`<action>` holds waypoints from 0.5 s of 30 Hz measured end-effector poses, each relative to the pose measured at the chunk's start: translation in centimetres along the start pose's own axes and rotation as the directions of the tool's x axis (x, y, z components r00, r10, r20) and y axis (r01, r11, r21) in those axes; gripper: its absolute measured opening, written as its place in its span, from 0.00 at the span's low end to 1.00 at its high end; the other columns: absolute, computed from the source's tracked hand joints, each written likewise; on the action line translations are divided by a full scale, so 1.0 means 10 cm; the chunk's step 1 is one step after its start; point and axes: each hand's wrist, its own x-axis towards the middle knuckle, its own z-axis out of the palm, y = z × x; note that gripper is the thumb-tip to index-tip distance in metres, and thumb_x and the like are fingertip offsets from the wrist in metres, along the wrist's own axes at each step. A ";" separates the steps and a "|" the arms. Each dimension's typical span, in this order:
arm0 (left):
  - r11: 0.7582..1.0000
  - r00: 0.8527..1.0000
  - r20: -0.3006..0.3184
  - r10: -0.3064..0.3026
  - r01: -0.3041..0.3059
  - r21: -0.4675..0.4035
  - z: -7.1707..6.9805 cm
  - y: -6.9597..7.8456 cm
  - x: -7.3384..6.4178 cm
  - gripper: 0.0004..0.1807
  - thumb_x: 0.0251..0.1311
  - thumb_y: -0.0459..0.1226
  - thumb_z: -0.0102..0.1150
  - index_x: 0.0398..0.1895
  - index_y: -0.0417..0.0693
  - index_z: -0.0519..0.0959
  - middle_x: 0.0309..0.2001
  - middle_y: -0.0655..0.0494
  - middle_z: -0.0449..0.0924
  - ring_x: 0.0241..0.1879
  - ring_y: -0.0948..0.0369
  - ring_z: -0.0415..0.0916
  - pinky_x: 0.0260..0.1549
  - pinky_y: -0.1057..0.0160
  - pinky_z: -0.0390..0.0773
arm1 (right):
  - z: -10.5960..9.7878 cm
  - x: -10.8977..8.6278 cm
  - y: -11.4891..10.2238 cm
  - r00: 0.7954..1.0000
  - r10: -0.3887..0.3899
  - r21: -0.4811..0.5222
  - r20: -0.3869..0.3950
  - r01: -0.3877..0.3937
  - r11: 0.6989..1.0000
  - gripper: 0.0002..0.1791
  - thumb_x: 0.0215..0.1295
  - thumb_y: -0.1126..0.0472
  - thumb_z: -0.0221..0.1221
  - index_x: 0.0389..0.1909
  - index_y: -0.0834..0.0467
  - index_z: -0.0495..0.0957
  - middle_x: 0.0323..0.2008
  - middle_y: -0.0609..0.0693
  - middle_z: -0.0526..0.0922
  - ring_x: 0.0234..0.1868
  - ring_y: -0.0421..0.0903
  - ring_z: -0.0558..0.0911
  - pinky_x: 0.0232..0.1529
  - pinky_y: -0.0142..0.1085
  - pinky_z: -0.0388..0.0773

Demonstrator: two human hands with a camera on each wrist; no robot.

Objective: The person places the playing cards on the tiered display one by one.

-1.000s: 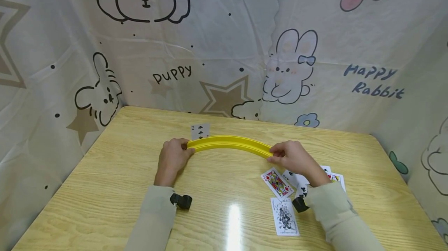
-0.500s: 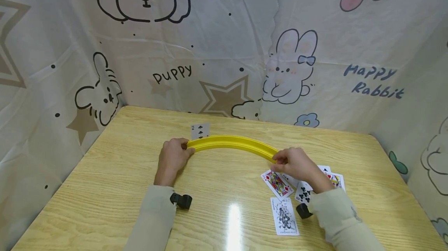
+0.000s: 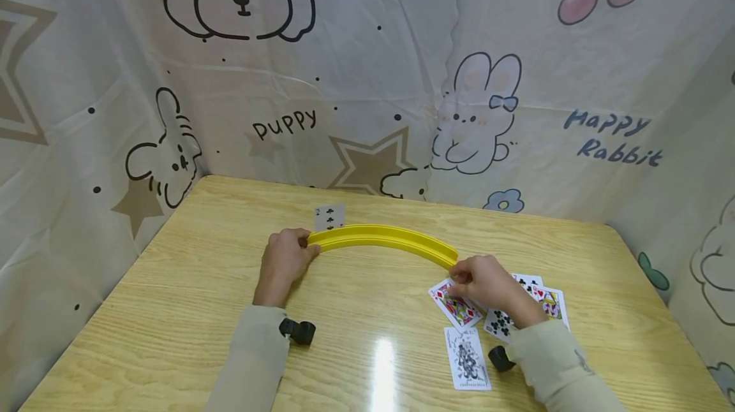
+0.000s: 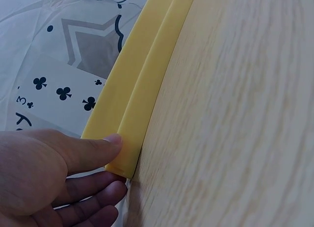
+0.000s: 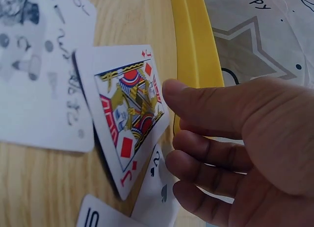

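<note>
A yellow curved playing card holder (image 3: 379,235) with a lengthwise groove lies across the wooden table. My left hand (image 3: 284,264) pinches its left end; the left wrist view shows the thumb on top of the yellow holder (image 4: 140,85) and the fingers curled below. My right hand (image 3: 488,284) is just off the holder's right end, fingers loosely bent, above the cards. In the right wrist view nothing shows between thumb and fingers, and the fingertips are close beside a jack of diamonds (image 5: 135,107). A three of clubs (image 3: 330,215) stands behind the holder's left part.
Under and around the right forearm lie several playing cards, including a club card (image 3: 497,323) and a face card (image 3: 552,303). A joker (image 3: 467,359) lies nearest the front. A printed cloth (image 3: 367,80) hangs behind the table (image 3: 172,310).
My right hand has let go of the holder's right end after sliding along it, and is now slightly lower and to the right. The left hand keeps its grip in the same place.
</note>
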 end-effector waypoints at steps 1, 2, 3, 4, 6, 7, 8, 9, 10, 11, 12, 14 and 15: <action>1.000 1.000 0.000 0.000 0.000 0.001 0.00 0.00 0.00 0.19 0.62 0.40 0.69 0.54 0.39 0.84 0.42 0.45 0.85 0.37 0.54 0.78 0.40 0.52 0.79 | 0.01 0.00 0.01 1.000 -0.003 -0.003 0.001 0.003 1.000 0.16 0.56 0.59 0.74 0.41 0.63 0.86 0.27 0.43 0.79 0.29 0.41 0.73 0.34 0.37 0.75; 1.000 1.000 0.000 0.002 -0.002 0.003 0.00 -0.01 0.00 0.19 0.62 0.40 0.69 0.54 0.39 0.84 0.42 0.45 0.85 0.37 0.53 0.79 0.40 0.52 0.79 | 0.01 0.00 0.01 1.000 -0.007 -0.010 0.000 0.007 1.000 0.16 0.56 0.58 0.74 0.42 0.63 0.86 0.27 0.43 0.78 0.29 0.41 0.73 0.33 0.37 0.74; 1.000 1.000 -0.001 0.004 -0.004 0.005 0.00 -0.01 0.00 0.19 0.62 0.40 0.69 0.54 0.39 0.84 0.42 0.45 0.85 0.38 0.53 0.79 0.40 0.52 0.79 | 0.02 0.00 0.02 1.000 -0.010 -0.014 -0.001 0.010 1.000 0.16 0.56 0.58 0.74 0.42 0.63 0.86 0.27 0.43 0.78 0.28 0.41 0.73 0.33 0.37 0.74; 1.000 1.000 -0.002 0.006 -0.006 0.005 0.00 -0.01 0.01 0.19 0.62 0.40 0.69 0.54 0.39 0.84 0.42 0.45 0.85 0.38 0.53 0.79 0.40 0.51 0.79 | 0.02 0.00 0.02 1.000 -0.008 -0.014 0.001 0.008 1.000 0.17 0.56 0.58 0.74 0.42 0.63 0.86 0.26 0.43 0.77 0.28 0.41 0.73 0.32 0.37 0.73; 1.000 1.000 -0.001 0.009 -0.009 0.005 0.00 -0.02 0.01 0.19 0.62 0.39 0.69 0.54 0.39 0.84 0.42 0.46 0.85 0.38 0.53 0.80 0.40 0.51 0.79 | 0.03 0.00 0.02 1.000 -0.011 -0.013 0.003 0.011 1.000 0.18 0.56 0.58 0.74 0.43 0.64 0.86 0.26 0.44 0.76 0.27 0.41 0.72 0.32 0.37 0.72; 1.000 1.000 0.001 0.010 -0.010 0.005 0.00 -0.02 0.01 0.19 0.62 0.39 0.69 0.54 0.39 0.84 0.42 0.46 0.85 0.38 0.53 0.80 0.40 0.51 0.79 | 0.04 0.00 0.02 1.000 -0.008 -0.015 0.005 0.008 1.000 0.18 0.56 0.58 0.74 0.44 0.64 0.86 0.25 0.44 0.76 0.26 0.41 0.72 0.31 0.37 0.72; 1.000 1.000 0.003 0.010 -0.010 0.005 0.00 -0.02 0.01 0.19 0.62 0.39 0.69 0.54 0.40 0.84 0.42 0.46 0.85 0.38 0.53 0.80 0.40 0.51 0.79 | 0.04 0.00 0.01 1.000 -0.007 -0.015 0.009 0.007 1.000 0.19 0.56 0.58 0.74 0.44 0.64 0.85 0.25 0.44 0.75 0.26 0.41 0.72 0.31 0.37 0.71; 1.000 1.000 0.006 0.008 -0.008 0.005 0.00 -0.02 0.01 0.19 0.62 0.39 0.69 0.54 0.40 0.84 0.42 0.46 0.85 0.38 0.53 0.80 0.40 0.51 0.79 | 0.04 0.00 0.01 1.000 -0.006 -0.016 0.012 0.006 1.000 0.18 0.56 0.58 0.74 0.44 0.64 0.85 0.24 0.44 0.75 0.26 0.41 0.71 0.31 0.37 0.70; 1.000 1.000 0.009 0.006 -0.006 0.003 0.01 -0.02 0.01 0.19 0.62 0.39 0.69 0.54 0.40 0.84 0.42 0.46 0.85 0.38 0.53 0.80 0.40 0.51 0.79 | 0.05 0.00 0.01 1.000 -0.003 -0.016 0.015 0.003 1.000 0.18 0.56 0.58 0.74 0.44 0.64 0.85 0.24 0.45 0.74 0.26 0.41 0.71 0.30 0.37 0.70; 1.000 1.000 0.011 0.005 -0.005 0.002 0.01 -0.02 0.02 0.19 0.62 0.39 0.69 0.54 0.40 0.84 0.42 0.46 0.85 0.38 0.53 0.79 0.40 0.51 0.79 | 0.05 0.00 0.01 1.000 -0.005 -0.024 0.015 0.005 1.000 0.18 0.56 0.58 0.74 0.44 0.64 0.85 0.24 0.44 0.74 0.25 0.41 0.71 0.30 0.37 0.70; 1.000 1.000 0.012 0.002 -0.002 0.000 0.01 -0.02 0.02 0.19 0.63 0.39 0.68 0.54 0.40 0.84 0.42 0.46 0.85 0.38 0.53 0.79 0.40 0.52 0.79 | 0.05 0.00 0.00 1.000 -0.003 -0.030 0.017 0.003 1.000 0.17 0.56 0.58 0.74 0.43 0.63 0.86 0.23 0.44 0.73 0.25 0.41 0.71 0.30 0.37 0.69; 1.000 1.000 0.013 0.001 -0.001 -0.001 0.00 -0.02 0.02 0.19 0.63 0.39 0.69 0.54 0.40 0.84 0.42 0.46 0.85 0.38 0.53 0.79 0.40 0.51 0.79 | 0.05 0.00 0.00 1.000 -0.009 -0.045 0.017 0.009 0.999 0.16 0.56 0.58 0.74 0.43 0.62 0.86 0.23 0.44 0.72 0.25 0.41 0.70 0.29 0.36 0.69; 1.000 1.000 0.012 0.002 -0.002 0.000 0.00 -0.02 0.02 0.19 0.62 0.39 0.69 0.54 0.40 0.84 0.42 0.46 0.85 0.38 0.53 0.79 0.40 0.51 0.79 | 0.05 0.00 0.00 1.000 -0.012 -0.053 0.015 0.013 0.999 0.15 0.57 0.58 0.74 0.42 0.62 0.86 0.23 0.44 0.72 0.25 0.41 0.70 0.29 0.36 0.68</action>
